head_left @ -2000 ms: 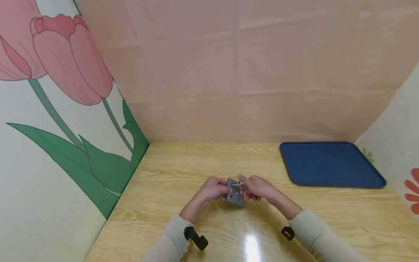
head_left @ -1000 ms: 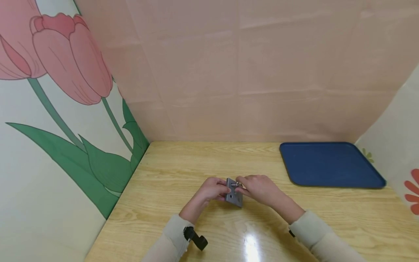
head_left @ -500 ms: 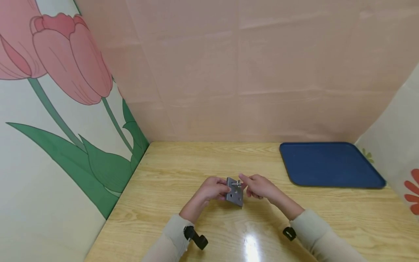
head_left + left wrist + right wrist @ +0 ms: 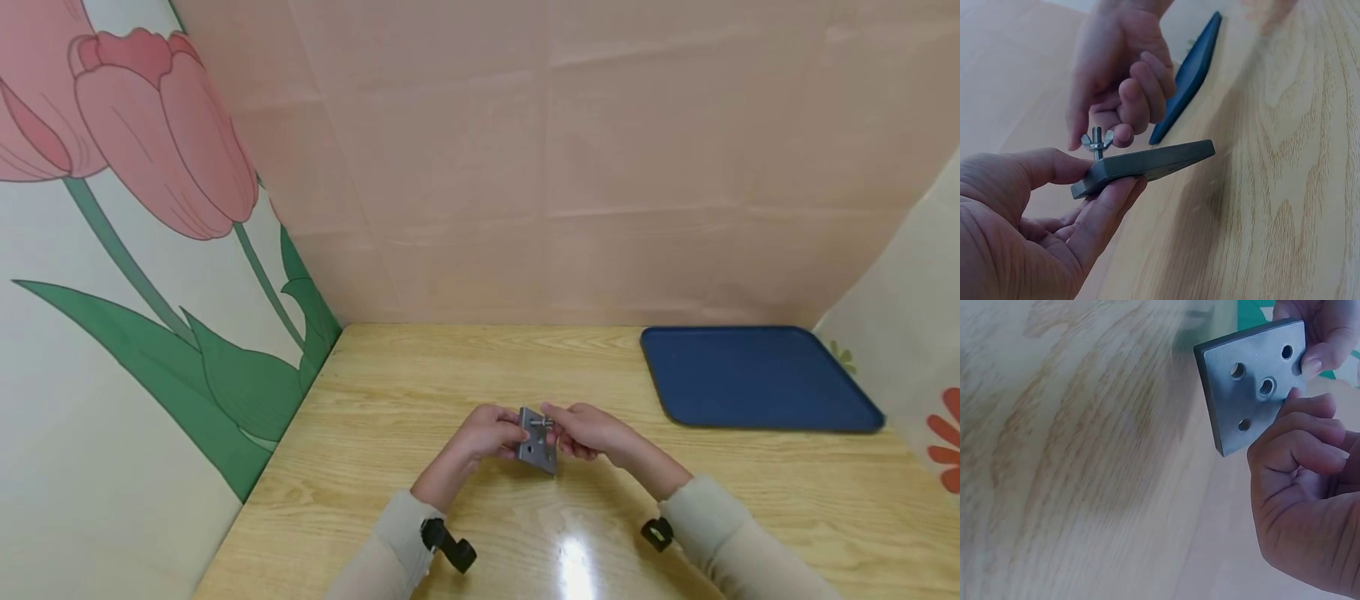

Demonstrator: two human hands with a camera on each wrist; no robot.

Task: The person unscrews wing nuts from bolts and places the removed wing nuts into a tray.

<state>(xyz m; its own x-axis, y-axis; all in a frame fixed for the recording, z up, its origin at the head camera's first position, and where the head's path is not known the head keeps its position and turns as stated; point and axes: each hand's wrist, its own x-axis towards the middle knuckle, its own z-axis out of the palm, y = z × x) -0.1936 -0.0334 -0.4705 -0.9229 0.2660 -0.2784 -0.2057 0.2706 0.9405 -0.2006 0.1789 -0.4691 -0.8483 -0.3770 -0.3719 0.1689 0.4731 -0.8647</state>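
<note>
My left hand (image 4: 486,431) grips a square grey metal plate (image 4: 536,455) by its edge, thumb on one face and fingers on the other, above the table. Several round holes pierce the plate, as the right wrist view shows. A threaded bolt (image 4: 1098,132) stands up from a corner of it and carries a silver wing nut (image 4: 1096,146). The thumb and curled index finger of my right hand (image 4: 592,427) are on either side of the wing nut. Its other fingers are curled in. In the right wrist view the wing nut is hidden behind my fingers.
A blue tray (image 4: 757,375) lies at the back right of the wooden table (image 4: 420,367). A pinkish sheet (image 4: 540,167) covers the back wall, and a tulip-printed panel (image 4: 165,250) borders the left side. Dark straps hold small devices at both cuffs.
My right hand has turned back and forth at the wing nut, its fingers rolling over it and drawing away, and now closes in again. The left hand and plate stay nearly still.
</note>
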